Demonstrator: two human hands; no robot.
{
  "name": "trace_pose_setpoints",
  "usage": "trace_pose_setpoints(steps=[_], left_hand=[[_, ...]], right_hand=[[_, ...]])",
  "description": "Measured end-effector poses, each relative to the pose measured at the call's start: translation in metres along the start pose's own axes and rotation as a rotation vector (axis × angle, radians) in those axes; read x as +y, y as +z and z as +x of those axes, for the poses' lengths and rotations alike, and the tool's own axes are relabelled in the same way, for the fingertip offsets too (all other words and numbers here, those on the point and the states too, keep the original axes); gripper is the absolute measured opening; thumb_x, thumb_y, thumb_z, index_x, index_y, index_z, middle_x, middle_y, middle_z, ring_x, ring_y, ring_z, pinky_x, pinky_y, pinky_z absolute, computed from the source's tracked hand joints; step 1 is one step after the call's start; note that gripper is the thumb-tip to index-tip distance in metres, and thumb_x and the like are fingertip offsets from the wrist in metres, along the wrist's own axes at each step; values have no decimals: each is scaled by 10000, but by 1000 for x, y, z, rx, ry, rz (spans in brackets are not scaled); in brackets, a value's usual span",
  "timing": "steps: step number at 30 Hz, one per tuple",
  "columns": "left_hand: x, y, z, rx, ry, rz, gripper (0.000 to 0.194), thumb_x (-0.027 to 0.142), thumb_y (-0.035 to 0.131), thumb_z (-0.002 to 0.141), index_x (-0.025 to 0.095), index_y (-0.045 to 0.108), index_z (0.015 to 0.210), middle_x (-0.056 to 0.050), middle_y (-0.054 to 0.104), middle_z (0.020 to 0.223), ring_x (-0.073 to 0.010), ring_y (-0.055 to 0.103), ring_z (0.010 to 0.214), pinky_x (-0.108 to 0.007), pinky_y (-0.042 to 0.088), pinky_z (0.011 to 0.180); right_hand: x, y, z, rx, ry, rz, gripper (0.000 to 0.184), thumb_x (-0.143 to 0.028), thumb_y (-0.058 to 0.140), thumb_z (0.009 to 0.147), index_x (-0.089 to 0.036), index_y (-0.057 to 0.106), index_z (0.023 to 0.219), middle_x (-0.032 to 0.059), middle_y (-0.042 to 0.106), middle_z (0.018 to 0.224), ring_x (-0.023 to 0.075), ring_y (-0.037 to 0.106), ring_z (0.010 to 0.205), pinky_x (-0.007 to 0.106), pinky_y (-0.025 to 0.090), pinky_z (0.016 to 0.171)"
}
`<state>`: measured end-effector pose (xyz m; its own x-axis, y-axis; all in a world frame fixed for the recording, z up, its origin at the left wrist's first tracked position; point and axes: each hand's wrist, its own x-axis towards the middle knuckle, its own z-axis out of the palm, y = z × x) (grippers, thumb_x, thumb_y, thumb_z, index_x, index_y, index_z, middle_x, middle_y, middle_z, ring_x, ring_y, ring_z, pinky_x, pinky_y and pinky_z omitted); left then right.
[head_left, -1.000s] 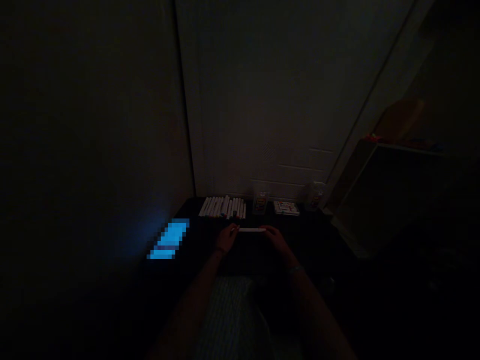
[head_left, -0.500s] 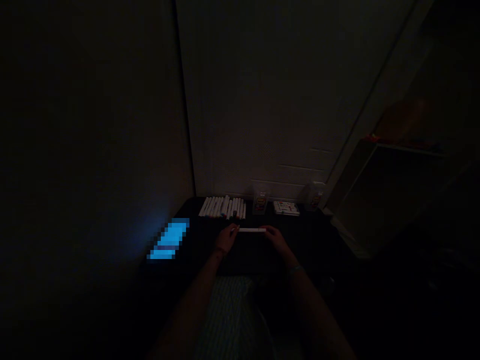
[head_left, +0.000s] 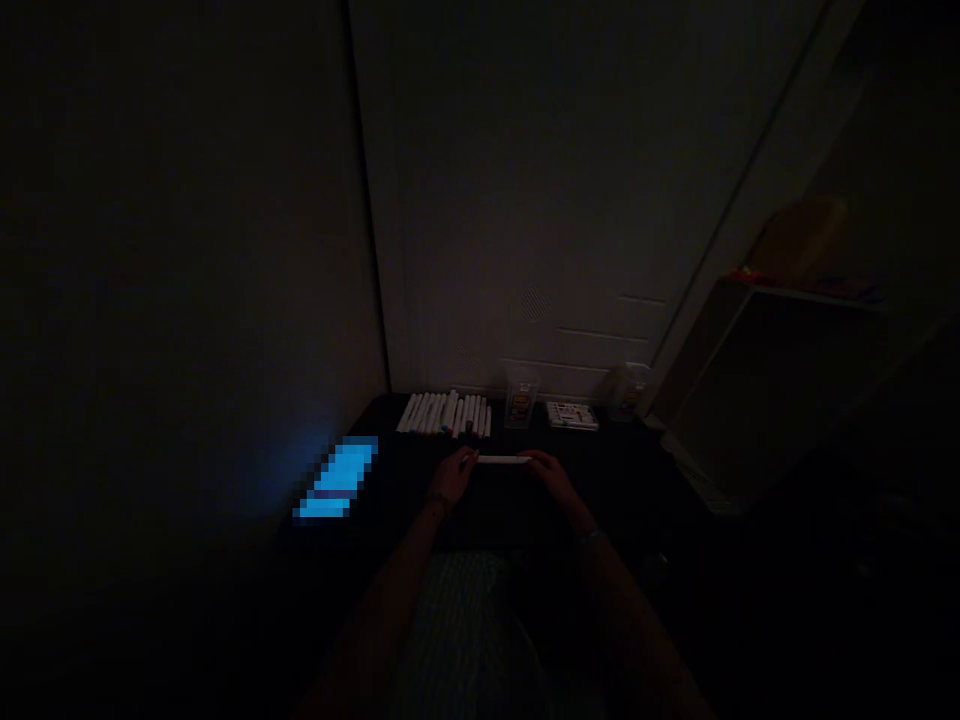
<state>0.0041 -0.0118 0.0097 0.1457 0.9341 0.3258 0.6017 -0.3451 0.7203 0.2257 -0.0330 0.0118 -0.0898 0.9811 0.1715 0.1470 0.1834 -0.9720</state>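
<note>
- Head view, hands: the left hand [head_left: 452, 477] and right hand [head_left: 552, 477] stand apart, each closed on one end of a white marker [head_left: 504, 460]. The dim light hides the exact finger placement.
- The marker lies level across the body, above the tabletop. Holding it at both ends leaves its middle bare.
- A dark wristband [head_left: 589, 537] circles the right wrist, and a striped garment [head_left: 461, 630] shows below the forearms.
- Just ahead of the left hand, a row of white markers [head_left: 444, 414] lies side by side, their lengths pointing toward the person, which keeps them parallel and compact.
- Farther right, against the door, stand a clear plastic container [head_left: 521, 400], a flat marker package [head_left: 572, 415] and a second clear container [head_left: 628, 392].
- Surface: a black table [head_left: 622, 470] carries everything. A phone [head_left: 337, 478] lies left of the hands, its bright blue screen pixelated.
- Room: a white panelled door [head_left: 525, 220] rises behind the table, with a shadowed wall [head_left: 187, 280] on the left and a dark cabinet [head_left: 772, 390] on the right.
</note>
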Motion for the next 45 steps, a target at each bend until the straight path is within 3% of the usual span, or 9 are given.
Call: trace_pose_setpoints(steps=[27,45], left_hand=[[2,0,0,-3,-24,17,323,437,346,801,208,572,828,-7,632,766,-131,560,713,-209,386,644],[-3,3,1,2,4,17,327,437,336,811,211,569,852,-8,637,836,-132,563,776,-205,382,682]], right_hand=[[-3,1,-2,0,0,14,290,-344,531,709,-175,618,928,22,600,774,137,520,703,233,393,640],[-4,2,0,11,8,5,292,-357,534,701,-174,622,911,16,604,759,135,521,697,241,392,657]])
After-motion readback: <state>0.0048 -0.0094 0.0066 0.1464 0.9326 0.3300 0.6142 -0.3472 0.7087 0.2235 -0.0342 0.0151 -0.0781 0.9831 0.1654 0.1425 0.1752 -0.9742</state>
